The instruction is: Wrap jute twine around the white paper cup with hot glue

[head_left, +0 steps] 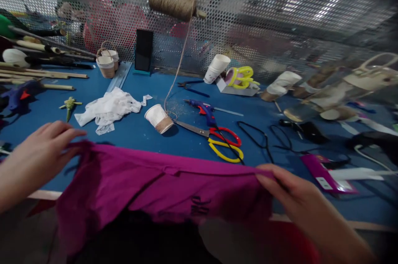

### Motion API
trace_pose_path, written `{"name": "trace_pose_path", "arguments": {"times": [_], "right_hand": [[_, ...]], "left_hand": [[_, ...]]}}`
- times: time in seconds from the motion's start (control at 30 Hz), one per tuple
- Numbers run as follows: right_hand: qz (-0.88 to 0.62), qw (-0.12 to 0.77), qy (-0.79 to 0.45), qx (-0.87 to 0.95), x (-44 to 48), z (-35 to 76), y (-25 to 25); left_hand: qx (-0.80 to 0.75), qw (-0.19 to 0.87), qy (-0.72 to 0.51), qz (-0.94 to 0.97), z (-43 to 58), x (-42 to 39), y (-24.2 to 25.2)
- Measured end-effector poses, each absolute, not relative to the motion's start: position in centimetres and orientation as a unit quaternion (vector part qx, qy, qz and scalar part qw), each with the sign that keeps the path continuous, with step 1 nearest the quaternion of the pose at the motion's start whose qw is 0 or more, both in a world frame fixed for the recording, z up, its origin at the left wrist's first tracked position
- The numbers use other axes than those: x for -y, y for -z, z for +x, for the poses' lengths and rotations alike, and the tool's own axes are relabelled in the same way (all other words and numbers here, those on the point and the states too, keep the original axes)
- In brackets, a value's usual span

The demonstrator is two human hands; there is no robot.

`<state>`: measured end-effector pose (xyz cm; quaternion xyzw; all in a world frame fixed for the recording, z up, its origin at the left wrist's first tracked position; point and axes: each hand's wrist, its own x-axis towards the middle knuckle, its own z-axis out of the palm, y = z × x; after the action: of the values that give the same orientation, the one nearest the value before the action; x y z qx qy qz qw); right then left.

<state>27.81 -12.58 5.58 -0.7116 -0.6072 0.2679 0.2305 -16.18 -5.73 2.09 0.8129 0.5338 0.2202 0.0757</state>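
Observation:
A magenta cloth (161,189) with dark lettering is stretched across the front edge of the blue table (46,115). My left hand (43,152) pinches its upper left corner. My right hand (289,193) grips its upper right edge, fingers closed on the fabric. The cloth hangs down toward my lap, and its lower part is in shadow.
Beyond the cloth lie a paper cup (159,118) wound with twine, red and yellow scissors (217,139), a blue glue gun (205,110) and crumpled white fabric (108,108). A twine spool (172,3) hangs on the mesh screen. Bamboo sticks (37,74) lie at left, cables (280,139) at right.

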Motion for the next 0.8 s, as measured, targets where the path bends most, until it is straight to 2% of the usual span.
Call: {"name": "trace_pose_path", "arguments": {"times": [0.03,0.07,0.13,0.27,0.5,0.63,0.8], "right_hand": [[-0.727,0.241,-0.246,0.594,12.1,27.6,-5.0],[-0.741,0.251,-0.230,0.579,11.6,27.4,-4.3],[-0.751,0.260,-0.206,0.571,10.8,27.1,-3.1],[-0.763,0.240,-0.164,0.577,10.2,27.3,-2.0],[-0.769,0.210,-0.092,0.596,10.8,28.2,-3.0],[-0.778,0.205,-0.101,0.586,10.6,27.9,-3.7],[-0.783,0.202,-0.113,0.578,10.5,27.8,-4.1]], "left_hand": [[-0.543,0.012,-0.182,0.819,-14.8,6.0,-1.5],[-0.519,-0.005,-0.171,0.837,-13.3,6.5,-0.8],[-0.441,0.056,-0.157,0.882,-10.9,8.1,0.7],[-0.454,0.076,-0.140,0.876,-9.2,10.2,2.3],[-0.496,0.185,-0.204,0.824,-12.1,7.7,0.5],[-0.537,0.081,-0.132,0.829,-12.8,6.6,0.7],[-0.513,-0.013,-0.054,0.856,-11.2,6.9,-0.1]]}}
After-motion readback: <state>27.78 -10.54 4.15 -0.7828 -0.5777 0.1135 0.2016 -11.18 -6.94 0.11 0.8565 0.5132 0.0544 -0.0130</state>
